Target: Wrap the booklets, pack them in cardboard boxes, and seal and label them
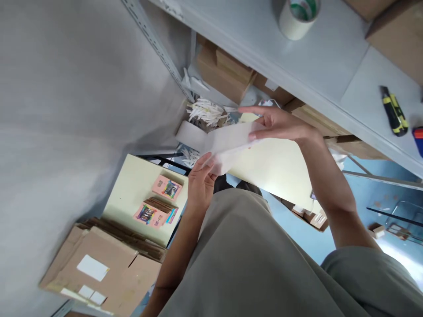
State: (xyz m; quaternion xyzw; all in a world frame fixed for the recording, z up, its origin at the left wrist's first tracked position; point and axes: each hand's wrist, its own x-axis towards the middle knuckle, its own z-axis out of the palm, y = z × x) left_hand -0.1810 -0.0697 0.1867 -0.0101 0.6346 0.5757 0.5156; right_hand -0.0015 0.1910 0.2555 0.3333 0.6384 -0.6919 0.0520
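Observation:
A long white paper-like strip, partly see-through and bent over on itself, spans the space between my two hands. My left hand pinches its lower edge with thumb and fingertips. At the strip's right end, my right hand grips it between the thumb below and the bent fingers, with the index finger stretched out to the left. The strip's far left part hangs beyond my left hand, above a heap of shredded white paper. Whether the strip is plain paper or a label sheet I cannot tell.
A pale yellow table lies beneath my hands. Pink printed packs rest on a second tabletop, beside flattened cartons. On the grey shelf stand a tape roll and a yellow-black box cutter. Cardboard boxes sit below it.

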